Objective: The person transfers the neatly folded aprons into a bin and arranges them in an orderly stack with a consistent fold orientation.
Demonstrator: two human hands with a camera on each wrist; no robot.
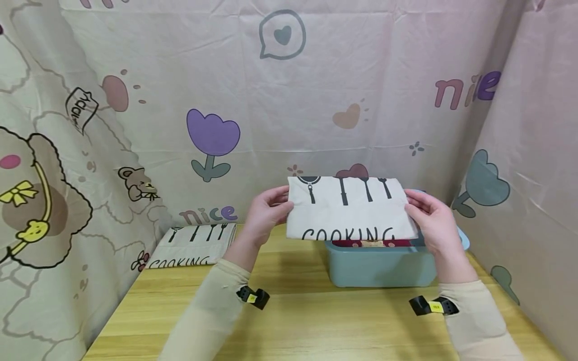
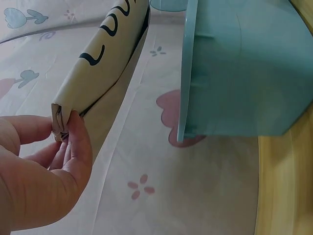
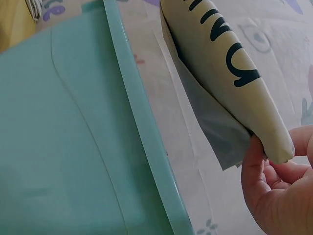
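Both hands hold a folded white cloth (image 1: 347, 213) printed with black utensils and the word COOKING. My left hand (image 1: 267, 213) pinches its left edge between thumb and fingers, while the right hand (image 1: 431, 218) pinches the opposite edge. The cloth is raised above a blue-green plastic bin (image 1: 379, 265) and hides much of its opening. Inside the bin, under the cloth's lower edge, shows a strip of dark red patterned material (image 1: 347, 243). From the left wrist view, the folded layers (image 2: 61, 120) appear at the pinched end; in the right wrist view, fingertips (image 3: 255, 152) grip the other end.
A second folded cloth (image 1: 194, 248) with the same print lies at the table's back left. The wooden table (image 1: 289, 321) meets a printed fabric curtain (image 1: 280, 100) behind and at both sides. Each wrist wears a small black camera.
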